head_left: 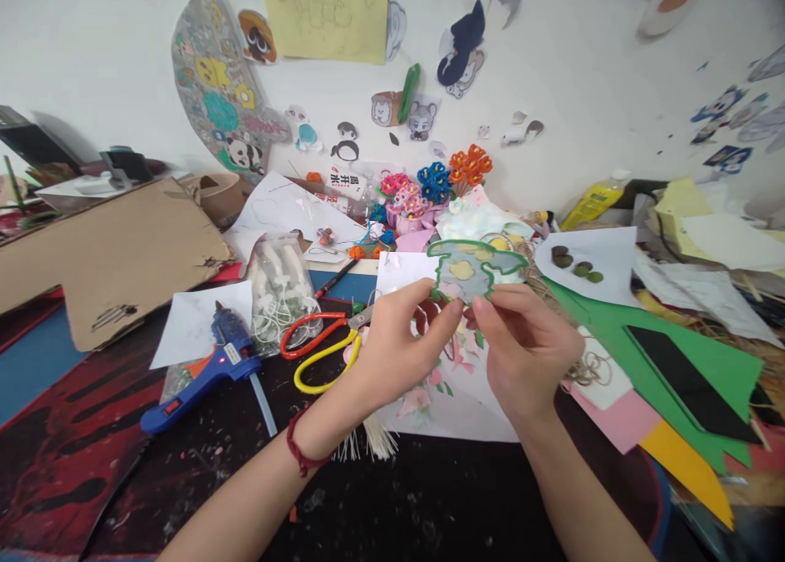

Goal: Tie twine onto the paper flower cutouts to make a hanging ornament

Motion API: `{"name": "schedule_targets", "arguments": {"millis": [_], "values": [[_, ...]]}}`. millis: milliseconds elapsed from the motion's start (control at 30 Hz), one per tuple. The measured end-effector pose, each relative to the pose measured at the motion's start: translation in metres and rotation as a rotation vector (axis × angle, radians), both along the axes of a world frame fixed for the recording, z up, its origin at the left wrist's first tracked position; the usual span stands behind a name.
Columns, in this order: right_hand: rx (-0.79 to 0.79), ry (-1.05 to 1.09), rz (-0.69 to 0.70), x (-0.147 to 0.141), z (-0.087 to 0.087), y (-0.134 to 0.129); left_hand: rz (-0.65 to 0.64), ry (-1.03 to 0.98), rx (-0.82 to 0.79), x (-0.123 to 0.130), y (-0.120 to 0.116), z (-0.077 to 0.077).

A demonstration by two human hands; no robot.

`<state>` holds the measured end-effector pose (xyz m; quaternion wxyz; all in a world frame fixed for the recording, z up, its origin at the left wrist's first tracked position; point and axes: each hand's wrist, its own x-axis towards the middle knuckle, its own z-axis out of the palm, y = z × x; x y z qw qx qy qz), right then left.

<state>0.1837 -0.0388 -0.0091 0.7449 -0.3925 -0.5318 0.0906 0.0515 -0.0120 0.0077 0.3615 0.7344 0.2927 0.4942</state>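
A flat, pale grey-green cut-out [472,269] with a dark green border and yellow patches is held up over the table. My left hand [408,333] pinches its lower left edge, and my right hand [527,341] pinches its lower right edge. Beneath the hands lies a white sheet [484,415] with pink and green scraps [417,402] on it. Just left of my left hand rest scissors [325,345] with one red and one yellow handle, their blades partly hidden behind the hand.
On the left lies a blue glue gun [226,357] with a stick in it. Behind it are a clear plastic bag [282,292] and cardboard [135,259]. Yarn flowers [432,182] stand at the back. To the right are green paper [604,321] and a black phone [690,382].
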Motion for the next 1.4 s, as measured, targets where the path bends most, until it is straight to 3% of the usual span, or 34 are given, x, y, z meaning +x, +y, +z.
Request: {"name": "schedule_targets", "arguments": {"millis": [200, 433, 800, 1067, 1400], "values": [[-0.040, 0.025, 0.046, 0.000, -0.001, -0.001, -0.010, -0.023, -0.057, 0.000, -0.003, -0.001], [-0.161, 0.119, 0.067, 0.001, -0.002, 0.000, -0.002, 0.046, 0.012, -0.004, 0.000, 0.004], [-0.163, 0.175, 0.121, 0.005, -0.003, -0.001, -0.088, 0.038, -0.050, -0.008, 0.005, 0.005], [-0.258, 0.130, 0.299, 0.008, 0.002, -0.003, -0.124, 0.013, -0.044, -0.011, 0.006, 0.008], [-0.264, 0.110, 0.189, 0.006, 0.002, -0.005, -0.168, 0.043, -0.052, -0.014, 0.005, 0.009]]}}
